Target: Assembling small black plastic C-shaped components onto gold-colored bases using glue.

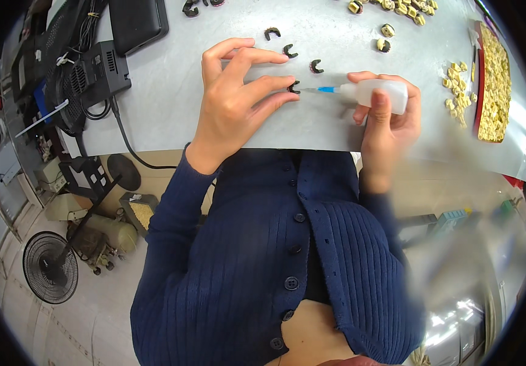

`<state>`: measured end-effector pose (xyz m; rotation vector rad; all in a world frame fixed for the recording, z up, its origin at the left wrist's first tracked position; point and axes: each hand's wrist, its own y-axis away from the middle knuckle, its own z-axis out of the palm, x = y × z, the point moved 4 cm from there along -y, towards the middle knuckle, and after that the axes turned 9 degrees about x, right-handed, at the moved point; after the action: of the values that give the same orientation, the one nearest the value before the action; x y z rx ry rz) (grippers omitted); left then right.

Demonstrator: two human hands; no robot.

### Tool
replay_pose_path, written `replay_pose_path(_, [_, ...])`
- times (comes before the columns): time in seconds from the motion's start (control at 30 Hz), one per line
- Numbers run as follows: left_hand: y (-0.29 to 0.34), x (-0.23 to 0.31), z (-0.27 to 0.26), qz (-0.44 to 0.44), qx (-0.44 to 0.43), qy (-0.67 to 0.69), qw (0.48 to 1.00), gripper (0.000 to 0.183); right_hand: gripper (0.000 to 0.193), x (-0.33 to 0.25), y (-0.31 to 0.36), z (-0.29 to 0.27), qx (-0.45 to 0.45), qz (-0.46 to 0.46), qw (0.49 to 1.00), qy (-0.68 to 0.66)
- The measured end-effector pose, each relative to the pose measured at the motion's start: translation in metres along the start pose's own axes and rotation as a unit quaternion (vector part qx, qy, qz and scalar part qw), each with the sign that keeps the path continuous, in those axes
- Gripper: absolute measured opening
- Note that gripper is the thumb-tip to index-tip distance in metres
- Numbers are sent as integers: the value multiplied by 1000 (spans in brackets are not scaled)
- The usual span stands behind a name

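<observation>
My left hand [241,91] pinches a small black C-shaped piece [294,87] between thumb and finger, just over the grey tabletop. In my right hand [391,116] lies a white squeeze bottle [382,94], tipped on its side with a blue needle tip [327,89] pointing left. The thin needle reaches to the black piece; whether it touches cannot be made out. Further black C-shaped pieces lie beyond my left fingers: one [316,66] to the right, one [290,51] near the fingertips, another [272,33] farther off.
Small yellow pieces [458,85] are scattered at the right, beside a red-edged tray [480,91] full of them. More pieces [406,8] lie at the far edge. A black box-shaped device [104,72] with cables and a flat black case [138,24] occupy the left side.
</observation>
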<state>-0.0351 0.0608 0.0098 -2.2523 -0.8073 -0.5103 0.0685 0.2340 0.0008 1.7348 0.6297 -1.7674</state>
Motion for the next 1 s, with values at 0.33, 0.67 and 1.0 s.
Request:
replay_pose_path(0.33, [-21,15,13,13,58,6,998,44,33,-4,-4,-10,108,-33,994,2])
replay_pose_path(0.67, [-28,15,26,-8,37,39,999,50,23,-1,-8,-5,100,-33,994,-34])
replay_pose_path(1.0, [-28,14,26,-9,47,52,997,51,27,-4,-6,1,72,-39,996,27])
